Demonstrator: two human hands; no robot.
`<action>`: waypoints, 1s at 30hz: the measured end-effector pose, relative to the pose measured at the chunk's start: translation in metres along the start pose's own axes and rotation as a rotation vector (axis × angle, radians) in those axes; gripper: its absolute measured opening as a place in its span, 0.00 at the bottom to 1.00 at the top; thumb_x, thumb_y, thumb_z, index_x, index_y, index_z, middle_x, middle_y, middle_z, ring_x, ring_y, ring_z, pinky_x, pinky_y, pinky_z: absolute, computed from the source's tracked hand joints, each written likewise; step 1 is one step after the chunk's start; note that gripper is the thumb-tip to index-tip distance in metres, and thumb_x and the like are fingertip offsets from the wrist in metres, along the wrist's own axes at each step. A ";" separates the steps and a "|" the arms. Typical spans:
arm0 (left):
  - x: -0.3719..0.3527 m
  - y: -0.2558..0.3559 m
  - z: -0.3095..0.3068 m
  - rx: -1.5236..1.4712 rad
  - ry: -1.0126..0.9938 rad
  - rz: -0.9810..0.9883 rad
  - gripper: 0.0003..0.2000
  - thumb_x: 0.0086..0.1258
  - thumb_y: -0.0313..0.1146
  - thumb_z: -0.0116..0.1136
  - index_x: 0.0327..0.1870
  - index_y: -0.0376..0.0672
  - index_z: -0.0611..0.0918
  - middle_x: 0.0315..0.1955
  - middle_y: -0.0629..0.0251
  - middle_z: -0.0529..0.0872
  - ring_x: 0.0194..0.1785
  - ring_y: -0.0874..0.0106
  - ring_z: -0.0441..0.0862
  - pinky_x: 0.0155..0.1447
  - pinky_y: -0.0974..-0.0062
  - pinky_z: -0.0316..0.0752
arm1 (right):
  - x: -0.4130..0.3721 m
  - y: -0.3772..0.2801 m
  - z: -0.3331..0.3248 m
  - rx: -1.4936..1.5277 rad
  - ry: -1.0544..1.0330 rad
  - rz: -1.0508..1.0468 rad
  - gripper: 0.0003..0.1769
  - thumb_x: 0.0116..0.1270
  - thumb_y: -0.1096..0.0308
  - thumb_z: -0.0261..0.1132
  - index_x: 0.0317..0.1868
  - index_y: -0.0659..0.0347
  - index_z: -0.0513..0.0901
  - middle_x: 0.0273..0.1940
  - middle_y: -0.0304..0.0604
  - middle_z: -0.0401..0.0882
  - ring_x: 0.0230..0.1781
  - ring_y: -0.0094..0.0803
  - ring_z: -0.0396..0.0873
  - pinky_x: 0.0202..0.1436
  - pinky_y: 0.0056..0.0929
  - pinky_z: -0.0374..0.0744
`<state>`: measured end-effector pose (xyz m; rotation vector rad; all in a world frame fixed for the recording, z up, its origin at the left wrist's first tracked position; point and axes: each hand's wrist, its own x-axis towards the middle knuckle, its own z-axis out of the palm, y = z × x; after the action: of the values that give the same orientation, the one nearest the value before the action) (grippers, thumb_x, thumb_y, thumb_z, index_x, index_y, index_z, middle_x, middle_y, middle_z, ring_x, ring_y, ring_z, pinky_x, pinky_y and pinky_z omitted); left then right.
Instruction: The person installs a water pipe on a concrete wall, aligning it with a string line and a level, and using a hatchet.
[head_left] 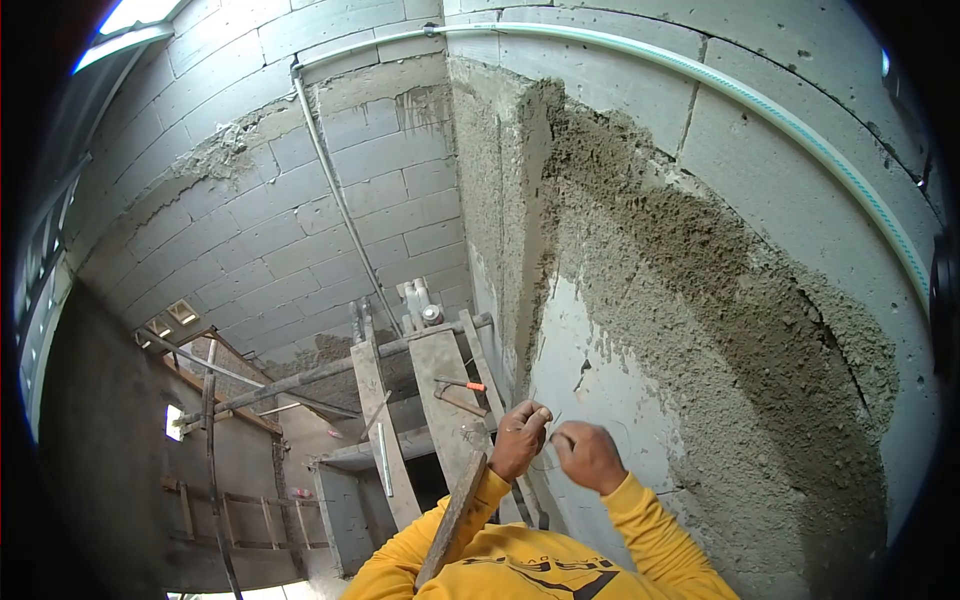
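Note:
My left hand (520, 438) is closed in a pinch in front of the wall. A thin strand (558, 416), string or fine wire, shows at its fingertips and loops faintly near both hands. Just to the right, my right hand (588, 457) is curled closed and slightly blurred; what its fingers hold, if anything, is hidden. A wooden strip (455, 520) lies slanting across my left forearm, by the yellow sleeve. Beyond my left hand, a hacksaw (462, 403) with an orange handle rests on a plank.
Scaffold planks (436, 365) on poles stretch ahead, with a metal strip (384, 460) on the left one. Rough wet mortar (700, 280) covers part of the block wall at right. A striped hose (720, 80) runs along the upper wall. Pipe pieces (420, 300) stand at the planks' far end.

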<state>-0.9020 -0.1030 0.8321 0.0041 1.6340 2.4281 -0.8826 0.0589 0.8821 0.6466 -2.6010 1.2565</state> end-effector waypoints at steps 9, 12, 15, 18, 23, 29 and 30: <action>-0.015 0.004 -0.010 0.339 -0.186 0.110 0.12 0.82 0.39 0.58 0.36 0.43 0.78 0.21 0.80 0.70 0.23 0.86 0.64 0.26 0.83 0.60 | 0.023 -0.018 -0.011 -0.123 0.023 0.182 0.10 0.70 0.66 0.62 0.33 0.65 0.79 0.32 0.59 0.83 0.36 0.60 0.83 0.40 0.51 0.80; -0.015 0.008 -0.012 0.276 -0.132 0.075 0.13 0.81 0.38 0.57 0.35 0.40 0.79 0.21 0.76 0.71 0.24 0.84 0.65 0.29 0.79 0.63 | 0.014 -0.007 -0.012 -0.209 -0.190 0.178 0.11 0.71 0.65 0.61 0.35 0.66 0.81 0.34 0.61 0.83 0.36 0.61 0.82 0.39 0.51 0.80; -0.012 0.000 -0.023 0.204 -0.098 0.013 0.12 0.80 0.38 0.57 0.36 0.39 0.80 0.21 0.75 0.72 0.24 0.83 0.66 0.30 0.78 0.64 | 0.006 0.009 -0.006 0.070 -0.483 -0.031 0.13 0.73 0.63 0.61 0.39 0.66 0.83 0.28 0.55 0.82 0.26 0.52 0.79 0.32 0.44 0.78; -0.015 0.008 -0.022 0.184 -0.088 -0.030 0.12 0.80 0.38 0.57 0.37 0.39 0.80 0.21 0.75 0.72 0.25 0.83 0.67 0.30 0.78 0.65 | 0.016 -0.011 -0.030 0.745 -0.477 0.514 0.14 0.77 0.63 0.60 0.39 0.66 0.84 0.21 0.37 0.75 0.17 0.26 0.68 0.24 0.27 0.68; -0.016 0.000 -0.020 0.282 -0.119 -0.015 0.10 0.80 0.36 0.57 0.37 0.40 0.80 0.22 0.75 0.73 0.25 0.83 0.68 0.31 0.79 0.66 | 0.020 -0.004 -0.020 0.433 -0.120 0.319 0.15 0.77 0.63 0.62 0.35 0.65 0.82 0.21 0.33 0.72 0.20 0.20 0.66 0.25 0.26 0.66; -0.010 0.000 -0.025 0.189 -0.058 0.014 0.11 0.80 0.36 0.58 0.38 0.39 0.81 0.22 0.76 0.73 0.23 0.84 0.66 0.28 0.80 0.64 | 0.015 -0.028 -0.013 0.117 -0.038 0.148 0.11 0.75 0.66 0.62 0.37 0.66 0.82 0.28 0.55 0.80 0.27 0.50 0.82 0.34 0.42 0.76; -0.011 0.004 -0.024 0.127 -0.093 -0.027 0.11 0.81 0.36 0.58 0.38 0.39 0.81 0.22 0.77 0.73 0.23 0.85 0.66 0.27 0.81 0.63 | 0.022 -0.026 -0.018 0.155 0.090 0.200 0.11 0.75 0.67 0.63 0.37 0.66 0.82 0.28 0.55 0.80 0.27 0.50 0.82 0.34 0.42 0.77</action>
<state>-0.8952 -0.1287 0.8278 0.1126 1.7315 2.2642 -0.8907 0.0519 0.9188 0.3499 -2.5634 1.5207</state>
